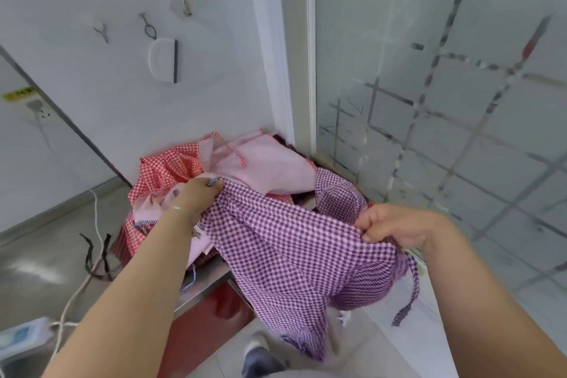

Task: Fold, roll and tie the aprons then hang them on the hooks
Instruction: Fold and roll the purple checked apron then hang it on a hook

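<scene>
**Both hands on the purple check apron**

Hands first: the left hand reaches forward over the pile with its fingers curled into the top edge of the purple gingham apron, bunching the cloth where it meets the pink stuff. There's a thin bracelet on that wrist. The right hand sits further right and closer to the camera, fingers folded down and pinching the other edge of the same apron. So the apron is stretched between the two, sagging in the middle and hanging down over the front of the bench, with one apron tie dangling off the right side.

Behind it on the bench is a heap of other aprons: a red gingham one on the left and a pale pink one on top, pushed up against the corner of the wall.

Up on the white wall there are hooks, well apart from the pile. One of them carries a black loop with a white dustpan-looking thing hanging under it. To the right is a frosted glass panel with a grid pattern. A white cable runs across the floor on the left, beside some dark straps.

Hard to tell: the bench top is almost all buried under cloth, and what's underneath it is just a red blur. A shoe pokes in at the bottom edge.
</scene>
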### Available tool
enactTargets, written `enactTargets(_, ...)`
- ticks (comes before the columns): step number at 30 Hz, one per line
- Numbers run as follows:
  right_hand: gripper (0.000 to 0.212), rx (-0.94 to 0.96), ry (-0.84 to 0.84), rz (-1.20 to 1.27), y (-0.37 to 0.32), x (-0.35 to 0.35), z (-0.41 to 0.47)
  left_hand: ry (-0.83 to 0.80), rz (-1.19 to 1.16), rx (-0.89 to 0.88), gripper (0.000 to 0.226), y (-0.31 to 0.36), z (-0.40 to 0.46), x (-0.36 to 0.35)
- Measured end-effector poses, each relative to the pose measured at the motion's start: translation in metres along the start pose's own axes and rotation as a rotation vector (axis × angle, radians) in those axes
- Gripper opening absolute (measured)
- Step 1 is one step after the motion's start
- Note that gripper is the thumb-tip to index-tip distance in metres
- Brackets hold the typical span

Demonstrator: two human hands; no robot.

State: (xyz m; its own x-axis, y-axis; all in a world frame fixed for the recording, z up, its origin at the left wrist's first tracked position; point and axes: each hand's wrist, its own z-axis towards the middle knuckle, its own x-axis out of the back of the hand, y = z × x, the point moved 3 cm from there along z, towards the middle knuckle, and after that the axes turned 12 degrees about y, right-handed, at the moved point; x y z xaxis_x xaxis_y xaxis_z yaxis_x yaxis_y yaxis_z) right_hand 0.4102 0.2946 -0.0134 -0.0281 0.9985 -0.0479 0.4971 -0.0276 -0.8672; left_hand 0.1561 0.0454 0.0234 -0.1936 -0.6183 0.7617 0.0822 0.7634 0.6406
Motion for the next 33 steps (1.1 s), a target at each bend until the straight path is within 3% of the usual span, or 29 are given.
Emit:
enactTargets(3, 0.035, -0.029, -0.01, -0.022, 0.002, 0.003, 0.0, 0.005, -0.043, 0.09, 0.028, -0.025, 0.0, -0.008)
enactTargets(6, 0.012, -0.107, 0.052, -0.256, -0.002, -0.005, 0.008, 0.114, -0.024, 0.145, 0.04, -0.043, 0.005, -0.003)
enactTargets(10, 0.02, -0.243, 0.216, -0.546, -0.009, -0.01, 0.023, 0.279, -0.106, 0.149, 0.038, -0.053, 0.015, 0.013)
enactTargets(14, 0.042, -0.19, 0.378, -0.803, -0.012, -0.009, 0.043, 0.42, -0.114, 0.068, 0.032, -0.047, 0.018, 0.028)
enactTargets(18, 0.04, 0.006, 0.684, -0.802, -0.007, -0.004, 0.065, 0.51, -0.253, -0.016, 0.024, -0.046, 0.026, 0.042)
enactTargets(22, 0.018, 0.162, 0.961, -0.605, -0.004, -0.005, 0.079, 0.547, -0.329, -0.021, 0.022, -0.05, 0.037, 0.057)
enactTargets(28, 0.006, 0.241, 1.02, -0.462, -0.015, -0.022, 0.091, 0.495, -0.352, 0.032, 0.028, -0.061, 0.057, 0.067)
enactTargets(33, 0.024, 0.196, 1.008, -0.614, -0.026, -0.03, 0.102, 0.435, -0.39, 0.095, 0.03, -0.064, 0.069, 0.067)
